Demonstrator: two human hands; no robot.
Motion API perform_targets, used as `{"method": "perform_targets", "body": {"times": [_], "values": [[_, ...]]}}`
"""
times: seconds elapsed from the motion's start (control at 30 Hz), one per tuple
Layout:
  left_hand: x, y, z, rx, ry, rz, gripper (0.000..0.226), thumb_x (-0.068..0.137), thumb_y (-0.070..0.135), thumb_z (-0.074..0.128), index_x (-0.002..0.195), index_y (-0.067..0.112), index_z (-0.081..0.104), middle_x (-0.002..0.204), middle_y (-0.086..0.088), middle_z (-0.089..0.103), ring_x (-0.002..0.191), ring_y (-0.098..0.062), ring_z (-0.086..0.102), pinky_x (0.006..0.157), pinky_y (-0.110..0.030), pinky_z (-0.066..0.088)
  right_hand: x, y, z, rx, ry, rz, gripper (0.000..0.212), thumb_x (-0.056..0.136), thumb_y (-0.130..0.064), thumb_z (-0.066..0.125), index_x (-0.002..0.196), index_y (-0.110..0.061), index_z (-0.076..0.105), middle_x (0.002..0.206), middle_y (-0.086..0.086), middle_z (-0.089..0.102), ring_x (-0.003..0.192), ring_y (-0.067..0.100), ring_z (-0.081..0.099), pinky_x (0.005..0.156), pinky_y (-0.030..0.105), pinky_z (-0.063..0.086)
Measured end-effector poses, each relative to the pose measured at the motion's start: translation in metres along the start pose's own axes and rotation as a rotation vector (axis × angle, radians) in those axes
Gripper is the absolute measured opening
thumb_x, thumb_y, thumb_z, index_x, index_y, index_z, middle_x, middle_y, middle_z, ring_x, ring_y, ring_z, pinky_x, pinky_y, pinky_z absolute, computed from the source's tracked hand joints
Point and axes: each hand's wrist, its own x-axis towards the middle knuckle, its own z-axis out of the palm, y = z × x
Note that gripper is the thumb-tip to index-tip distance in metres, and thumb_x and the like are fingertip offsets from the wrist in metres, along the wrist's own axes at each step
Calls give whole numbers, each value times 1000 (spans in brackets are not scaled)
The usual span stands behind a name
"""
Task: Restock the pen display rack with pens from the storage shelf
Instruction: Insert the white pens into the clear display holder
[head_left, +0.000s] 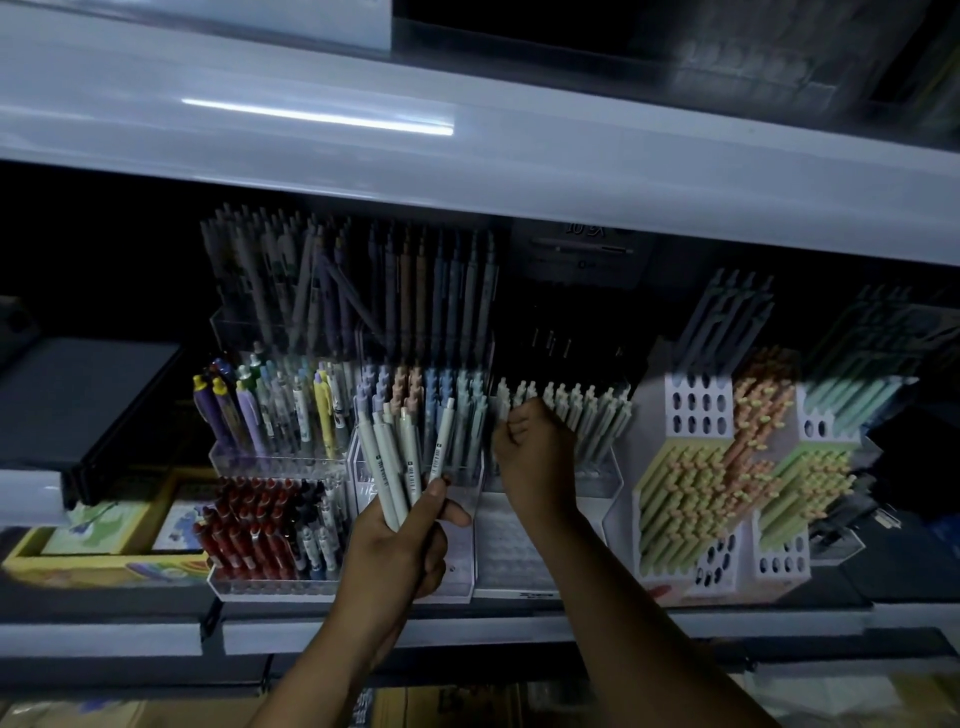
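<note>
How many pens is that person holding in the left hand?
4 pens show, fanned in the left hand: a leftmost pen, two middle pens close together, and a right pen tilted outward. More may hide behind them.

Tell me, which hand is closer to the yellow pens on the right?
Right. The right hand is just left of the yellow pens, by the pale green pens. The left hand, holding a bunch of pens, is farther left.

Honestly nothing's reading cleanly here. The dark card (582, 257) up above the right hand (532, 457) is showing something like "10", badly blurred. Tiny print is running along the pens (387, 467) the left hand (395, 551) is gripping, too small to read.
</note>
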Motion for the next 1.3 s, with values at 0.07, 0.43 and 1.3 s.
{"method": "perform_targets", "body": {"times": [0.07, 0.43, 1.3], "values": [[0, 0, 0, 2, -4, 0, 43, 100, 35, 58, 89, -4, 71, 53, -10, 23, 44, -18, 14, 45, -30, 22, 0, -2, 1, -5, 2, 5, 16, 88, 2, 70, 78, 0, 57, 69, 12, 60, 63, 25, 59, 59, 36, 53], [1, 0, -1, 13, 1, 10, 43, 100, 34, 59, 87, -5, 71, 51, -10, 26, 43, -17, 16, 46, -28, 21, -6, -3, 0, 14, -9, 62, 22, 89, 0, 69, 77, -8, 53, 68, 4, 56, 61, 17, 56, 55, 17, 40], [2, -5, 14, 19, -2, -11, 43, 100, 33, 57, 84, -2, 75, 49, -9, 30, 40, -15, 18, 44, -24, 22, -27, -48, -55, 670, -478, 275, 11, 98, -13, 66, 97, -2, 67, 63, -7, 64, 55, 11, 59, 56, 27, 48]]}}
